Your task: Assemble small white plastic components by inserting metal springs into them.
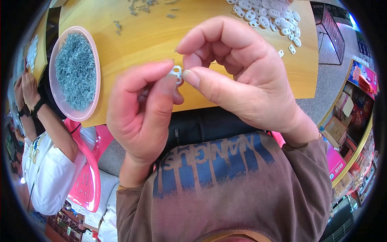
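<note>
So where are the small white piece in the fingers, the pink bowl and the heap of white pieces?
small white plastic piece [175,71], head view, its looped middle.
pink bowl [93,60], head view, right rim.
heap of white plastic pieces [268,12], head view, centre of heap.

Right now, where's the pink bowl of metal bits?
In the head view the pink bowl sits on the left end of the wooden table, just left of the left hand.

Glossy white plastic clip [175,72], matt wood table [145,36]
</note>
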`<action>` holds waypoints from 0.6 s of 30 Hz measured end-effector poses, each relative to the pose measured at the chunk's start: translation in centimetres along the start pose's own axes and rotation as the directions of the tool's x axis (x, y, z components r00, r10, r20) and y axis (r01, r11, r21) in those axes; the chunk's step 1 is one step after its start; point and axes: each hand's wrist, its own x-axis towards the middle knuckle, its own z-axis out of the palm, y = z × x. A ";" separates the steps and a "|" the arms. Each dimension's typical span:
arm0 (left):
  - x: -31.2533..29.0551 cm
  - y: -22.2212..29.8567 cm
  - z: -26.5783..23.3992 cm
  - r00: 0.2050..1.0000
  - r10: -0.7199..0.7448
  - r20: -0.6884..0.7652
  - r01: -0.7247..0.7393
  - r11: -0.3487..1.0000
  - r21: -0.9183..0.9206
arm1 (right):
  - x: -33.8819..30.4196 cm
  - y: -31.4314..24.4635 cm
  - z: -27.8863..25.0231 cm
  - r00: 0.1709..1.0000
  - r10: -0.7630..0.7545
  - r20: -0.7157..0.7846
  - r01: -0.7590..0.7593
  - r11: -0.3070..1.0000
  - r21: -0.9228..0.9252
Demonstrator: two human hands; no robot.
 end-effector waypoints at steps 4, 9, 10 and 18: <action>-0.1 -0.3 0.5 0.990 0.138 0.023 -0.139 0.981 0.135 | -0.1 -0.1 0.0 0.999 0.045 -0.025 -0.044 0.998 0.049; -0.2 -0.3 0.7 0.986 0.161 0.045 -0.166 0.975 0.149 | -0.3 -0.2 -0.2 0.998 0.053 -0.024 -0.052 0.998 0.043; -0.3 -0.1 0.6 0.994 0.106 0.027 -0.109 0.988 0.114 | -0.3 -0.3 -0.1 0.996 0.083 -0.026 -0.081 0.994 0.073; -0.3 0.2 0.6 0.992 -0.120 -0.040 0.109 0.969 -0.220 | -0.9 -0.8 -1.0 0.988 0.146 0.055 -0.151 0.981 0.122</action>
